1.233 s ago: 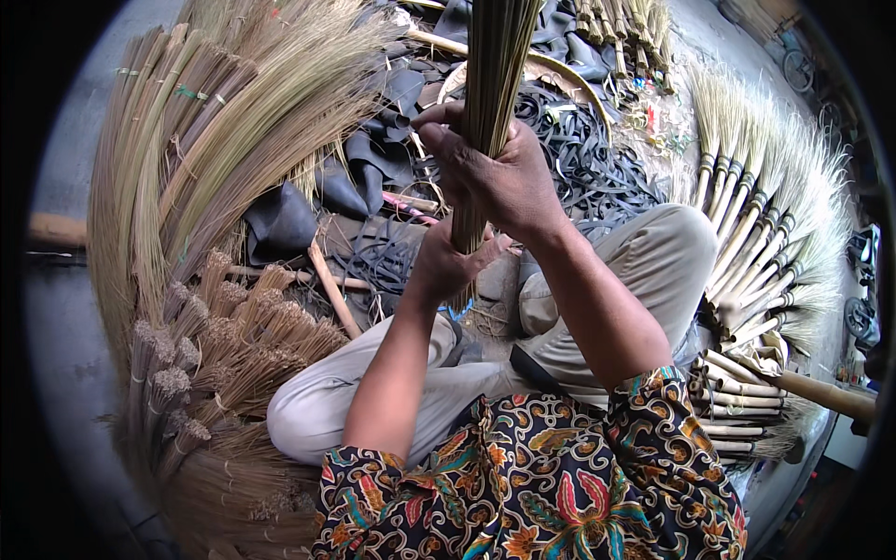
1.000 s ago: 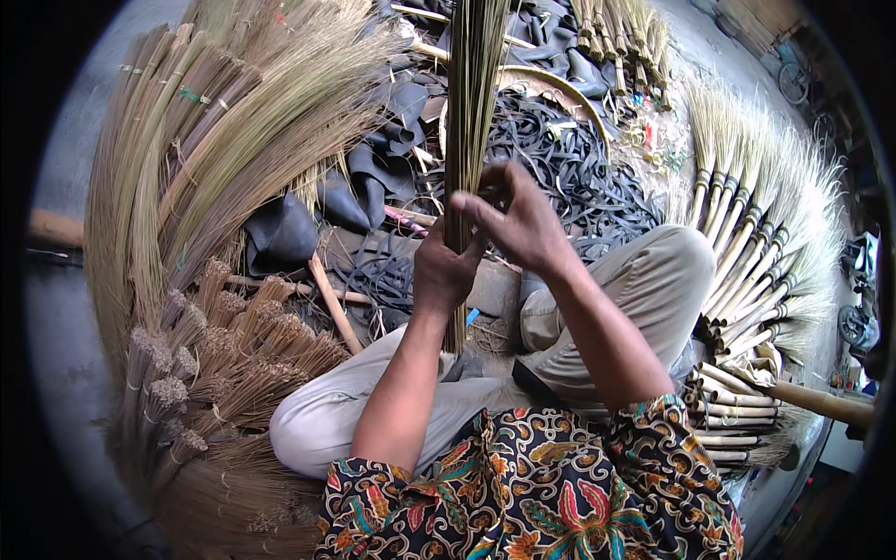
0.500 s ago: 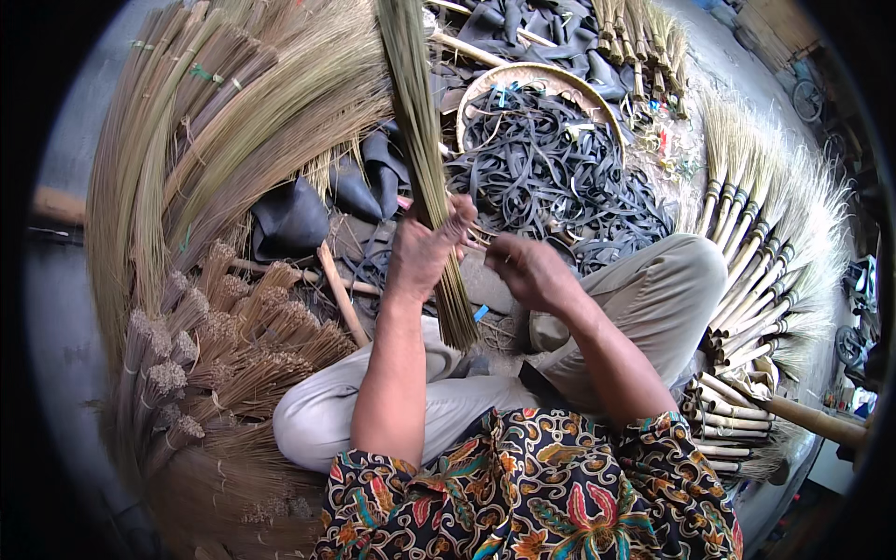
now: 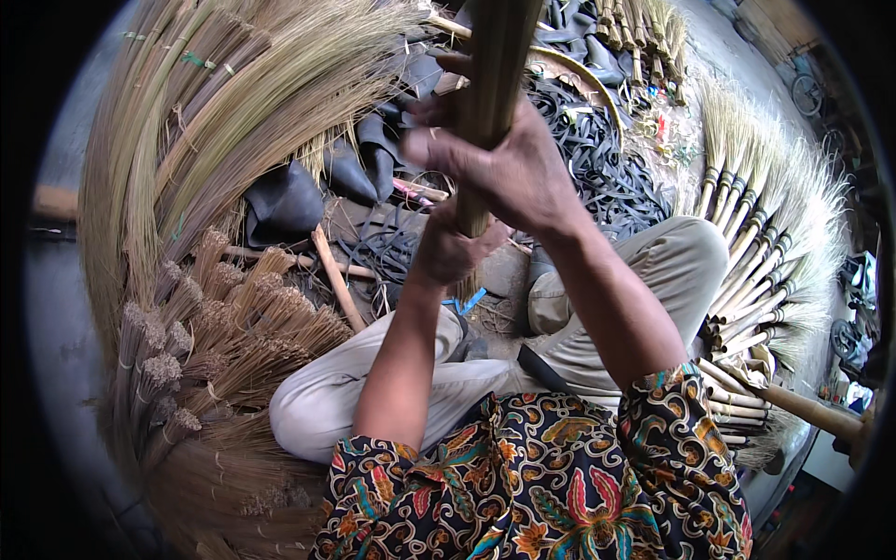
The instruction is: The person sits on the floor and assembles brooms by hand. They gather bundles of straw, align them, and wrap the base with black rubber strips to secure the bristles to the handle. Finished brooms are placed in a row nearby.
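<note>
Straw bundle: a tight bunch of tan broom sticks (image 4: 493, 84) stood upright in front of me, rising past the top edge
Right hand: my right hand (image 4: 509, 168) was wrapped shut around the bundle, high up, fingers curled over its front
Left hand: my left hand (image 4: 453, 247) gripped the bundle's lower end, closed, just beneath the right one
Lap: the bundle's foot hung above my crossed legs in grey trousers (image 4: 448, 383)
Left side: loose sheaves of straw (image 4: 233, 103) fanned over the floor
Right side: finished brooms (image 4: 756, 252) lay in a row
Beyond: black rubber strips (image 4: 597, 159) were heaped behind the bundle
</note>
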A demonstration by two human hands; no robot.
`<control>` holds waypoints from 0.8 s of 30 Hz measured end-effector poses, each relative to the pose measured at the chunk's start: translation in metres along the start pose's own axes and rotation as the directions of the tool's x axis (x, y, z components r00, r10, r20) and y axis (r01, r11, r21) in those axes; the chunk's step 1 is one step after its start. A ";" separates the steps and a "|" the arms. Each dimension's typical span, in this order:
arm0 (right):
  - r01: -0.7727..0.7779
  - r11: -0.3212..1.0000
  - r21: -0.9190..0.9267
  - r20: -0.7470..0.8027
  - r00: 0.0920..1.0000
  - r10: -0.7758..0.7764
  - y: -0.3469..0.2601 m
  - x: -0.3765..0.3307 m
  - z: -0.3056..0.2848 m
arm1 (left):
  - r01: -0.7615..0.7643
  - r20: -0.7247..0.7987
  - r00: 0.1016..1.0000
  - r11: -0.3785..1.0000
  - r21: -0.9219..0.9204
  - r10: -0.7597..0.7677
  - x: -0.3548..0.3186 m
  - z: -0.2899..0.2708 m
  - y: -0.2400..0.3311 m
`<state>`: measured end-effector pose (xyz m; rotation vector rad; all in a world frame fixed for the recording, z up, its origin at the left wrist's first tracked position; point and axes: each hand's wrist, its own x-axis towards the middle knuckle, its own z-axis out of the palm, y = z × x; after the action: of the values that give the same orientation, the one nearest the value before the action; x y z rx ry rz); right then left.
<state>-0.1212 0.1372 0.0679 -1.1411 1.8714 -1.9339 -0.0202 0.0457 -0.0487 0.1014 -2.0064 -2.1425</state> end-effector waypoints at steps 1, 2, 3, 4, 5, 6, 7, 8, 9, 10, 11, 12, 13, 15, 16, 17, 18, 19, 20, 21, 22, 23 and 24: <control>-0.089 0.990 0.112 -0.103 0.990 0.101 -0.007 -0.002 0.008 | -0.091 -0.011 0.996 0.996 0.006 0.091 0.001 0.009 -0.005; -0.202 0.979 0.011 -0.147 0.968 0.201 -0.010 -0.003 0.010 | -0.117 -0.038 0.992 0.993 0.031 0.118 0.002 0.012 -0.010; -0.250 0.965 -0.074 -0.158 0.959 0.236 -0.010 -0.005 0.012 | -0.142 -0.066 0.987 0.988 0.056 0.145 0.003 0.014 -0.015; -0.217 0.972 -0.092 -0.215 0.957 0.194 -0.006 -0.012 0.017 | -0.162 -0.097 0.981 0.983 0.082 0.170 0.004 0.015 -0.022; -0.189 0.977 -0.098 -0.211 0.963 0.165 0.001 -0.018 0.020 | -0.171 -0.117 0.977 0.983 0.072 0.178 0.003 0.017 -0.029; -0.152 0.988 -0.037 -0.165 0.976 0.144 0.010 -0.026 0.022 | -0.175 -0.135 0.974 0.983 0.064 0.182 0.004 0.018 -0.038; -0.173 0.985 -0.014 -0.128 0.977 0.170 0.020 -0.035 0.022 | -0.175 -0.139 0.973 0.982 0.075 0.184 0.002 0.019 -0.047; -0.242 0.970 0.005 -0.104 0.965 0.242 0.031 -0.042 0.023 | -0.139 -0.157 0.976 0.988 0.069 0.148 0.001 0.019 -0.057; -0.291 0.957 0.009 -0.079 0.954 0.291 0.042 -0.049 0.023 | -0.143 -0.146 0.977 0.983 0.112 0.158 -0.001 0.019 -0.068; -0.293 0.956 0.020 -0.060 0.954 0.294 0.052 -0.056 0.022 | -0.142 -0.136 0.977 0.977 0.159 0.165 -0.004 0.021 -0.078; -0.274 0.962 0.015 -0.080 0.958 0.274 0.064 -0.057 0.030 | -0.135 -0.144 0.975 0.967 0.216 0.168 -0.006 0.020 -0.087; -0.290 0.956 0.043 -0.050 0.955 0.292 0.072 -0.062 0.032 | -0.046 -0.160 0.983 0.969 0.245 0.087 -0.008 0.020 -0.095; -0.380 0.924 0.041 -0.040 0.924 0.381 0.080 -0.065 0.031 | -0.116 -0.161 0.971 0.938 0.326 0.175 -0.010 0.020 -0.102; -0.302 0.953 -0.002 -0.031 0.953 0.302 0.091 -0.071 0.027 | -0.145 -0.132 0.967 0.894 0.424 0.220 -0.012 0.020 -0.113; -0.258 0.966 -0.003 -0.030 0.966 0.258 0.095 -0.075 0.024 | -0.110 -0.123 0.978 0.914 0.392 0.170 -0.015 0.019 -0.117; -0.176 0.984 -0.021 -0.025 0.984 0.175 0.099 -0.078 0.021 | -0.083 -0.115 0.985 0.929 0.362 0.132 -0.016 0.018 -0.121; -0.191 0.980 -0.045 -0.021 0.981 0.191 0.103 -0.082 0.020 | -0.054 -0.114 0.989 0.942 0.331 0.097 -0.016 0.018 -0.125; -0.269 0.962 -0.055 -0.007 0.963 0.269 0.107 -0.085 0.021 | 0.012 -0.152 0.988 0.969 0.249 0.027 -0.019 0.018 -0.129; -0.270 0.961 -0.065 0.004 0.963 0.271 0.110 -0.088 0.022 | 0.073 -0.183 0.982 0.985 0.159 -0.044 -0.018 0.018 -0.133; -0.235 0.969 -0.079 -0.035 0.972 0.233 0.112 -0.088 0.023 | 0.019 -0.169 0.985 0.974 0.224 0.020 -0.018 0.020 -0.138; -0.173 0.977 -0.121 -0.079 0.983 0.164 0.113 -0.086 0.023 | -0.094 -0.141 0.978 0.932 0.349 0.151 -0.018 0.022 -0.141; -0.222 0.973 -0.061 -0.058 0.974 0.219 0.112 -0.084 0.022 | -0.090 -0.137 0.980 0.932 0.351 0.146 -0.019 0.024 -0.144; -0.287 0.958 -0.021 -0.064 0.956 0.285 0.108 -0.080 0.020 | -0.054 -0.154 0.982 0.944 0.327 0.110 -0.020 0.028 -0.145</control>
<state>-0.0924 0.1549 -0.0638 -0.7746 1.9766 -1.8009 -0.0203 0.0850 -0.1925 0.2368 -2.1951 -1.6785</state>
